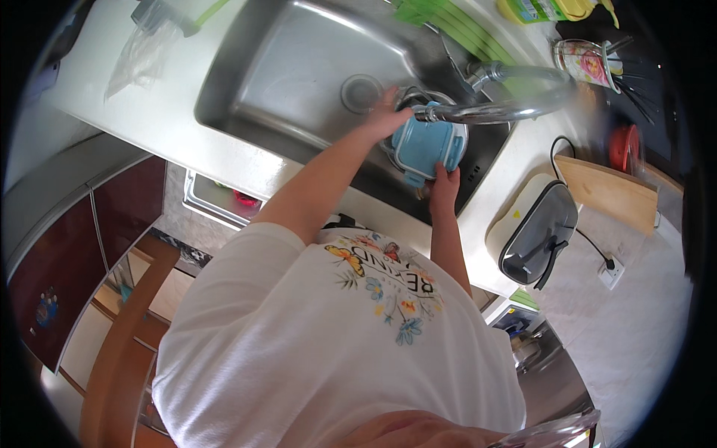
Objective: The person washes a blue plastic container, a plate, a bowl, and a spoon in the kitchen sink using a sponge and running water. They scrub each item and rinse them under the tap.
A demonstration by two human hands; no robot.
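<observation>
A light-blue plastic container lid with side clips (424, 143) lies over a round metal vessel (462, 137) in the right part of the steel sink (291, 61). My left hand (386, 116) is at the vessel's left rim, its thumb towards the lid; whether it grips anything is unclear. With fingers on the lid's lower right edge, my right hand (446, 185) holds it. The chrome tap's spout (476, 113) ends just above the lid, beside my left thumb. What lies under the lid is mostly hidden.
White countertop (235, 159) borders the sink. A clear plastic bag (137, 64) lies at upper left. Right of the sink are a lidded electric cooker (535, 229), a wooden board (610, 193) and a floral utensil holder (585, 61). An open drawer (215, 196) is below the counter.
</observation>
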